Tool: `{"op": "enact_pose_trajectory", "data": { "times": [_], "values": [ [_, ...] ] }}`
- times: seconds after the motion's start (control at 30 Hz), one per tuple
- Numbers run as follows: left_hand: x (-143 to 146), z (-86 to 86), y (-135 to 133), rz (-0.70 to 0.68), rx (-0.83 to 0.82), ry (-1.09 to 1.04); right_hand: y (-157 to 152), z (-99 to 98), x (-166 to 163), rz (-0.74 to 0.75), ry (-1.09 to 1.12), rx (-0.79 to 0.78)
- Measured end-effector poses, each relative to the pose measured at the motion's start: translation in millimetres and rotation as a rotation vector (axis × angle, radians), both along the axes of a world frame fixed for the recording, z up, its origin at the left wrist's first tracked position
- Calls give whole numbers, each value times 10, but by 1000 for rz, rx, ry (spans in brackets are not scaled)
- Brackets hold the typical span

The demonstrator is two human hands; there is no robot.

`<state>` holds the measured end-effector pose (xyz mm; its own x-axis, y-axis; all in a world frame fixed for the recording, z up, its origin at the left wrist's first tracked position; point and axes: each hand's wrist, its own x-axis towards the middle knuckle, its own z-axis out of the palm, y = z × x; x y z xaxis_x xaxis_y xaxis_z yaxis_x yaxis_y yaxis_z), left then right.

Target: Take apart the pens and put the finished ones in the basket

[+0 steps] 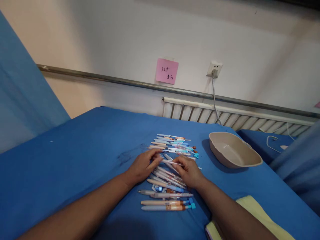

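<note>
Both hands meet over the middle of a long pile of pens (170, 180) on the blue-covered table (82, 143). Between them lies a thin white pen part (168, 161), roughly level. My left hand (145, 164) pinches its left end with thumb and fingers. The right end sits in the closed fingers of my right hand (189, 169). Under and beyond the hands, more pens (172, 141) in blue, peach and white lie side by side. Closest to me are a peach pen (162, 202) and a light blue pen (162, 208), both with blue ends at the right.
A beige basin (232, 150) stands at the right, and a yellow cloth (262, 216) lies near my right forearm. Behind the table are a radiator (200, 111), a metal rail (112, 79) and a socket with a plugged-in cord (214, 69). Blue curtains (22, 86) hang at the sides.
</note>
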<state>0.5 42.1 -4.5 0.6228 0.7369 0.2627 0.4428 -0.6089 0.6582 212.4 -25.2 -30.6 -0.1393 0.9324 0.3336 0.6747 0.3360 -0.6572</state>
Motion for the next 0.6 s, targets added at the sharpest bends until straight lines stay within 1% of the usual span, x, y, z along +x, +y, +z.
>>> {"op": "enact_pose_trajectory", "data": {
  "times": [0.1,0.17,0.3,0.4,0.47,0.53,0.6],
  "values": [
    [-4,-7,-2,-72,82,-55,6,-12,11,-12,17,-4],
    [-2,-27,-8,-55,96,-46,10,-19,17,-12,25,-6],
    [4,-36,-8,47,36,34,10,-8,17,1,21,0],
    [-2,-12,12,71,-46,79,9,3,20,4,13,0],
    [-9,2,24,79,-70,50,11,2,25,-4,16,-1],
    [-12,6,23,35,-21,-14,13,-2,26,-16,25,-3],
    [-9,1,7,-55,61,-61,13,-5,21,-16,32,-11]
  ]
}}
